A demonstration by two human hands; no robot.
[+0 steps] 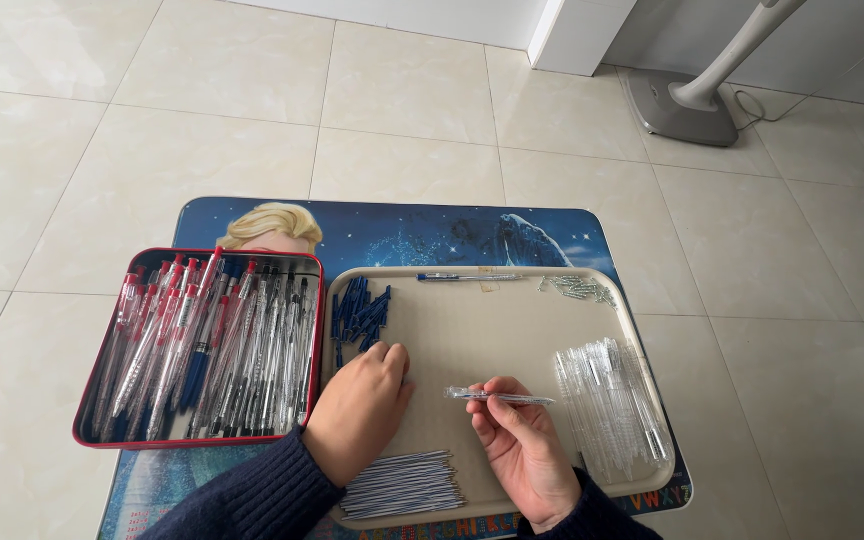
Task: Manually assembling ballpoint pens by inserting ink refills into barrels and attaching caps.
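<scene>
My right hand [524, 448] pinches a clear pen barrel [500, 397] level above the beige tray [472, 320]. My left hand [360, 408] rests knuckles up on the tray's left side, its fingertips touching a heap of small blue pen parts [360, 312]. Whether the left fingers grip one of those parts is hidden. A bundle of thin refills [402, 484] lies just right of my left wrist. A stack of clear barrels [610, 405] lies at the tray's right side.
A red-rimmed tin [92, 345] at the left holds several assembled red, blue and black pens. One finished blue pen [467, 277] and a pile of small springs [577, 288] lie along the tray's far edge. A fan base [680, 108] stands on the tiled floor behind the small picture-topped table.
</scene>
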